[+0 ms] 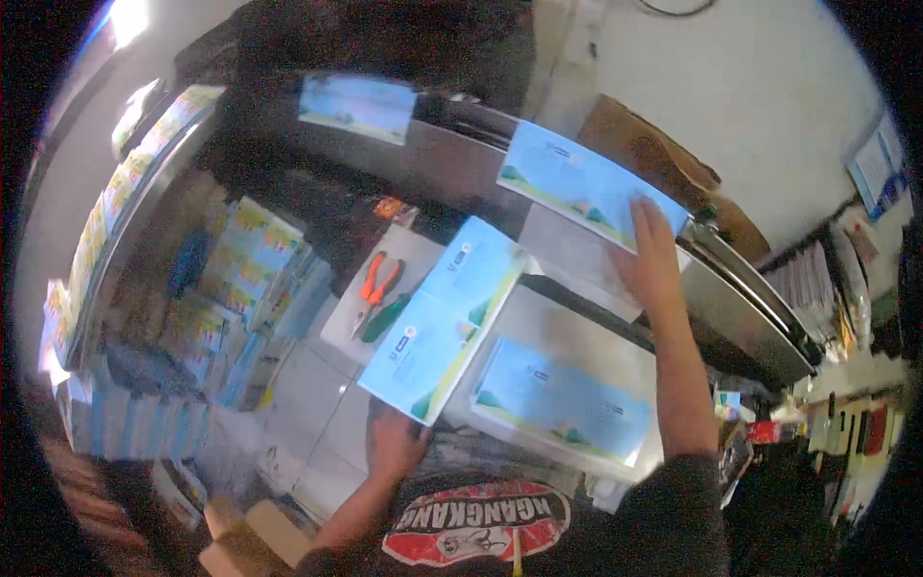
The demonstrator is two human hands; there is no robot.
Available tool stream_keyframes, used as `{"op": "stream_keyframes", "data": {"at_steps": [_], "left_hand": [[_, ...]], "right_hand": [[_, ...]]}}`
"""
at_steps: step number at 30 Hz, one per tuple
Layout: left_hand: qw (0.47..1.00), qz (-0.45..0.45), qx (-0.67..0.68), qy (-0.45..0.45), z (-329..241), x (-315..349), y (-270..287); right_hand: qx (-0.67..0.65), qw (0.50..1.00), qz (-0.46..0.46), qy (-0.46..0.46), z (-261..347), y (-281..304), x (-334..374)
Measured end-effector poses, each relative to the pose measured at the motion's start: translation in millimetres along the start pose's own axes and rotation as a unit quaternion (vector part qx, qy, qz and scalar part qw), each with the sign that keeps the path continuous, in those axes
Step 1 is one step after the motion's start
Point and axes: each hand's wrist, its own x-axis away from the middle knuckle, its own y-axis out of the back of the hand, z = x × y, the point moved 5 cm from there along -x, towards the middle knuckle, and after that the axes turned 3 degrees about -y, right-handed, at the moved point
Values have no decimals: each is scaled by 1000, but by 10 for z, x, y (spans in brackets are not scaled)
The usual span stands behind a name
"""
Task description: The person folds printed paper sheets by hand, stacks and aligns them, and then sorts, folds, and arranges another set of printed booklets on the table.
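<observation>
My right hand (656, 252) lies over the right part of a light-blue printed sheet (567, 178), its fingers stretched out and slightly blurred. That sheet rests along a long metal rail (745, 288). Low in the middle, my left hand (396, 444) grips the near corner of light-blue printed sheets (437, 322), its fingertips hidden beneath them. These sheets slant across the left side of a pale worktop. To their right lies another light-blue printed stack (567, 399). Orange-handled pliers (377, 287) and a green-handled tool (386, 317) lie left of the slanted sheets.
Several piles of printed booklets (245, 260) stand at the left, beside a curved rack (144, 183) with more of them. Another blue sheet (358, 106) sits farther along the machine. Brown cardboard (644, 144) leans behind the rail. A cardboard box (255, 543) is at lower left.
</observation>
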Motion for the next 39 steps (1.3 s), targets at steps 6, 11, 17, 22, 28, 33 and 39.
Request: {"op": "stream_keyframes", "data": {"at_steps": [6, 11, 17, 22, 28, 33, 39], "left_hand": [[999, 49, -1, 7, 49, 56, -182], [995, 88, 25, 31, 39, 58, -96], [999, 43, 2, 8, 158, 57, -241], [999, -11, 45, 7, 224, 71, -191], [1000, 25, 7, 4, 148, 6, -180], [998, 61, 25, 16, 224, 0, -263], [997, 57, 4, 49, 161, -71, -242]], "right_hand": [[-80, 901, 427, -11, 1002, 289, 2211], [-80, 924, 367, -72, 1158, 485, 2578], [-133, 893, 423, -75, 951, 507, 2397], [-126, 885, 436, -102, 1139, 490, 2256], [-90, 877, 463, -89, 1133, 431, 2278], [-115, 889, 436, -85, 1241, 549, 2100], [-131, 877, 459, -48, 1059, 490, 2202]]}}
